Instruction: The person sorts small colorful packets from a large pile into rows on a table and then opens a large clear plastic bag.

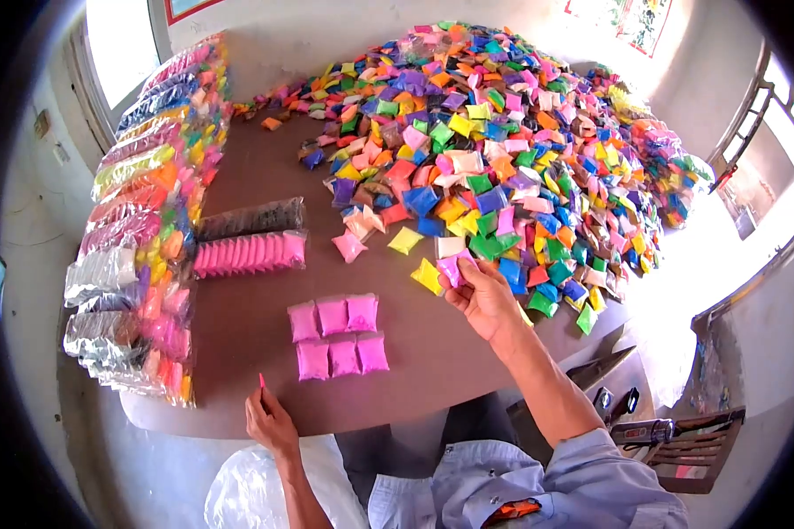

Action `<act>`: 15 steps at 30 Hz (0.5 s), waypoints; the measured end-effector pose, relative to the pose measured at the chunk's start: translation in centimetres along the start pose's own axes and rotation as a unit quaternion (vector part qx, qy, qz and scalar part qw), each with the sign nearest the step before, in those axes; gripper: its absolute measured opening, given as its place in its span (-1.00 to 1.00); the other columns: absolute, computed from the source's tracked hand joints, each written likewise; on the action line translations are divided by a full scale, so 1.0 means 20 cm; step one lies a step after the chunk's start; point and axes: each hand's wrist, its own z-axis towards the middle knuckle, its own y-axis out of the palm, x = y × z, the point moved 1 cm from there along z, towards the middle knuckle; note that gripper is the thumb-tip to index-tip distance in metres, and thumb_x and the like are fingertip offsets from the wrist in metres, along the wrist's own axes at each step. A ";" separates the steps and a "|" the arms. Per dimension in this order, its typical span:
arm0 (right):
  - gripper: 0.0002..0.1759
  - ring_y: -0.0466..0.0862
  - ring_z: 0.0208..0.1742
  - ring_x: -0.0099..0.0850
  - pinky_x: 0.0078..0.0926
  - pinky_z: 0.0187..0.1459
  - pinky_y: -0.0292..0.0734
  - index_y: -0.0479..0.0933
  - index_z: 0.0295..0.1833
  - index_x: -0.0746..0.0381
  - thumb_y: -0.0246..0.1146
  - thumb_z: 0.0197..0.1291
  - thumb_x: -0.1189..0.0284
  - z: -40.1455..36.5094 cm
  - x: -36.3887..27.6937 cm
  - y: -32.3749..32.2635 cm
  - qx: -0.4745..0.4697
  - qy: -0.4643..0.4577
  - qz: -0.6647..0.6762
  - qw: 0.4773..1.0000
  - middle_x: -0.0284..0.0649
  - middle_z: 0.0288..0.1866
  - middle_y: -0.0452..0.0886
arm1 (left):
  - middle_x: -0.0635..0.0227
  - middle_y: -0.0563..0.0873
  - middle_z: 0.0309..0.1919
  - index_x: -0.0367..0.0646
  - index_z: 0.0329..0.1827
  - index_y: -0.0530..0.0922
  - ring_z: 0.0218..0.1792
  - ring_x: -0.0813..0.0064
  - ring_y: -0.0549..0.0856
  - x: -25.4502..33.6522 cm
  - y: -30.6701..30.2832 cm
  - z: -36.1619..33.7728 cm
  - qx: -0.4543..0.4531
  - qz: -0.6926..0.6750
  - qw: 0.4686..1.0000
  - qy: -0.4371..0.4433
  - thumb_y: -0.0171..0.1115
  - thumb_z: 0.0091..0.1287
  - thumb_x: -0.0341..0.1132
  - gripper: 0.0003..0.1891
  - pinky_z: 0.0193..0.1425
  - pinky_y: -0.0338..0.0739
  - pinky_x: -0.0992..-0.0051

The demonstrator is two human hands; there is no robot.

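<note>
While the right fingers (475, 282) pinch a pinkish-purple packet (453, 265) at the near edge of the big multicoloured heap (503, 176), the left fingers (260, 407) close on a thin pink item (261, 381), too small to identify, by the near edge of the brown desk (256, 339). Between the two sets of fingers lie six pink packets (344, 353) in two rows of three, with a bagged pink row (251, 254) and a dark bagged row (254, 219) beyond them. Farther out, stacked bags (132, 229) crowd the desk's left side, pale walls (282, 40) surround it, and a wooden chair (697, 454) stands right of the right fingers.
</note>
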 end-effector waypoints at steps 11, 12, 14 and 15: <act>-0.73 0.81 -0.02 -0.35 -0.33 -0.08 0.79 0.65 0.14 0.17 0.29 0.57 0.22 -0.24 0.29 -0.15 0.013 0.049 0.005 0.999 -0.25 0.01 0.78 | 0.17 0.70 -0.35 -0.20 -0.10 0.65 -0.35 0.11 0.70 0.03 -0.01 0.00 -0.005 0.004 1.000 -0.014 0.27 0.56 -0.37 -0.91 -0.26 0.58 0.21; -0.74 0.79 -0.07 -0.42 -0.38 -0.10 0.77 0.67 0.09 0.18 0.30 0.56 0.22 -0.26 0.31 -0.17 0.028 0.042 0.004 0.999 -0.30 -0.04 0.77 | 0.17 0.70 -0.35 -0.20 -0.10 0.65 -0.35 0.11 0.70 0.03 0.00 0.00 -0.010 0.007 1.000 -0.013 0.27 0.56 -0.37 -0.91 -0.26 0.58 0.21; -0.75 0.78 -0.09 -0.45 -0.39 -0.11 0.76 0.67 0.09 0.18 0.30 0.56 0.24 -0.28 0.33 -0.19 0.036 0.038 -0.013 0.999 -0.31 -0.06 0.76 | 0.17 0.72 -0.34 -0.20 -0.10 0.65 -0.34 0.10 0.71 0.02 0.00 0.00 0.004 0.005 1.000 -0.004 0.26 0.57 -0.36 -0.90 -0.25 0.57 0.21; -0.77 0.77 -0.11 -0.47 -0.40 -0.12 0.76 0.67 0.08 0.18 0.29 0.57 0.25 -0.28 0.34 -0.20 0.042 0.029 -0.031 0.998 -0.32 -0.08 0.75 | 0.17 0.72 -0.34 -0.20 -0.10 0.65 -0.34 0.10 0.71 0.01 0.01 -0.01 0.001 0.009 1.000 -0.003 0.26 0.57 -0.36 -0.90 -0.25 0.57 0.21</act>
